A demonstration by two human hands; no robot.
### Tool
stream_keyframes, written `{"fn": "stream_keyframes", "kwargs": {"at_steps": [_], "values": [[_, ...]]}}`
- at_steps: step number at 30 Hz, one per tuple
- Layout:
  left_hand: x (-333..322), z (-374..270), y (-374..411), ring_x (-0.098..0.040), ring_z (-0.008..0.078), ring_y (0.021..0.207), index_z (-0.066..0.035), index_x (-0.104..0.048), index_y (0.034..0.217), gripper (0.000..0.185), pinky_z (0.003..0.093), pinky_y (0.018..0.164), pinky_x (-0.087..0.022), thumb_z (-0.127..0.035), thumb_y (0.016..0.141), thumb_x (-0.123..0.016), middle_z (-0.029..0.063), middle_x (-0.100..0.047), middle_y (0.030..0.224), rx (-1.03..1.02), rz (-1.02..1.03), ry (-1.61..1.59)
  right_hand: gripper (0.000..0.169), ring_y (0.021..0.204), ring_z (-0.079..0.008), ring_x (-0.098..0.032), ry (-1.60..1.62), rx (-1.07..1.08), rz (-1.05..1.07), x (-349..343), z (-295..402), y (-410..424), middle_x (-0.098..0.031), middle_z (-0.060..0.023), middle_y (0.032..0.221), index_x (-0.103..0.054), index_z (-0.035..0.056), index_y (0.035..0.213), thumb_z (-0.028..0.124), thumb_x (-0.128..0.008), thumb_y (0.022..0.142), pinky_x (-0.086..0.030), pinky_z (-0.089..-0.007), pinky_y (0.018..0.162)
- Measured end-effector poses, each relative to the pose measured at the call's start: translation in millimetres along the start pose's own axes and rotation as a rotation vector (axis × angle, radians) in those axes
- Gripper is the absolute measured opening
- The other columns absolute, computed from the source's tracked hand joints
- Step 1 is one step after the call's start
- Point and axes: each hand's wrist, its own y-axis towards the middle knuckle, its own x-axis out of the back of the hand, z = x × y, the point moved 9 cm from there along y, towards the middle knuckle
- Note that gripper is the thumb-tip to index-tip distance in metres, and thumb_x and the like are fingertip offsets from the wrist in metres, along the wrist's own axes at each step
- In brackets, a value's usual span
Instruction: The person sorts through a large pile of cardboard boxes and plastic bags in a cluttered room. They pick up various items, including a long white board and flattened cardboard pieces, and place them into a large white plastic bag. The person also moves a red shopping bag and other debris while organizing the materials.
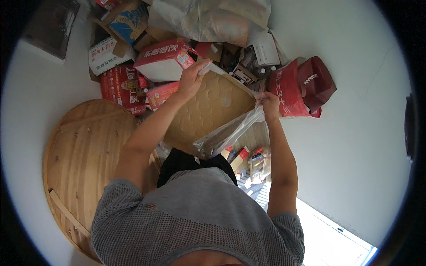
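Before my body I hold up a shallow cardboard tray, tilted, with round dents pressed into its flat brown face. Clear plastic film hangs loosely from its right corner and lower edge. My left hand grips the upper end of the tray, the thumb laid along the rim. At the right corner, my right hand has its fingers closed on the rim and bunched film. Behind the left hand lies a red and white carton; a red printed bag stands just beyond the right hand.
Boxes and bottles are heaped along the wall, below a large translucent plastic sack. A round wooden tabletop leans at the left. Small packages lie on the floor behind the tray, with a plastic bag of items close by.
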Motion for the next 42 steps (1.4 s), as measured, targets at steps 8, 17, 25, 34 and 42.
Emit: {"fn": "stream_keyframes", "kwargs": {"at_steps": [8, 17, 25, 34, 42], "values": [[-31.2, -55.5, 15.1, -0.056, 0.0284, 0.107, -0.003, -0.057, 0.114, 0.034, 0.0353, 0.090, -0.045, 0.002, 0.080, -0.054, 0.0136, -0.060, 0.112, -0.095, 0.156, 0.047, 0.023, 0.053, -0.0105, -0.047, 0.247, -0.195, 0.067, 31.4, -45.9, -5.5, -0.054, -0.0015, 0.061, -0.058, 0.0023, 0.068, -0.008, -0.038, 0.069, -0.033, -0.0237, 0.047], [-38.2, -90.3, 7.4, -0.052, 0.0304, 0.111, -0.003, -0.055, 0.116, 0.037, 0.0366, 0.095, -0.043, -0.007, 0.080, -0.059, 0.0134, -0.058, 0.113, -0.287, 0.166, 0.382, 0.030, 0.084, -0.0304, -0.055, -0.771, 0.564, -0.070, -15.5, 159.2, -78.6, -0.053, -0.0080, 0.078, -0.054, 0.0107, 0.100, 0.021, -0.063, 0.073, -0.046, -0.0394, 0.069], [-28.3, -100.5, 13.0, -0.056, 0.0322, 0.082, 0.000, -0.055, 0.085, 0.009, 0.0418, 0.068, -0.045, -0.008, 0.080, -0.058, 0.0161, -0.057, 0.087, -0.180, 0.208, 0.349, 0.018, 0.079, -0.0243, -0.056, -1.068, 0.902, 0.038, -69.5, 140.7, -90.6, -0.052, -0.0064, 0.081, -0.056, 0.0082, 0.090, 0.005, -0.055, 0.072, -0.049, -0.0343, 0.060], [-1.3, -52.6, 26.3, -0.052, 0.0154, 0.056, 0.000, -0.058, 0.072, 0.026, 0.0305, 0.054, -0.039, -0.023, 0.086, -0.060, 0.0055, -0.055, 0.060, 0.286, 0.104, 0.036, 0.036, 0.078, -0.0235, -0.057, -0.958, 1.179, -0.037, -67.9, 177.9, -109.2, -0.056, -0.0061, 0.088, -0.058, 0.0028, 0.106, 0.006, -0.057, 0.071, -0.050, -0.0341, 0.063], [-3.7, 10.6, 17.9, -0.056, 0.0158, 0.060, -0.006, -0.064, 0.077, 0.025, 0.0322, 0.057, -0.043, -0.030, 0.084, -0.061, 0.0036, -0.061, 0.069, 0.575, 0.059, -0.343, 0.041, 0.073, -0.0236, -0.054, -0.921, 1.273, 0.030, -76.7, 204.4, -120.0, -0.050, -0.0069, 0.079, -0.058, 0.0006, 0.104, 0.005, -0.057, 0.064, -0.048, -0.0342, 0.062]]}}
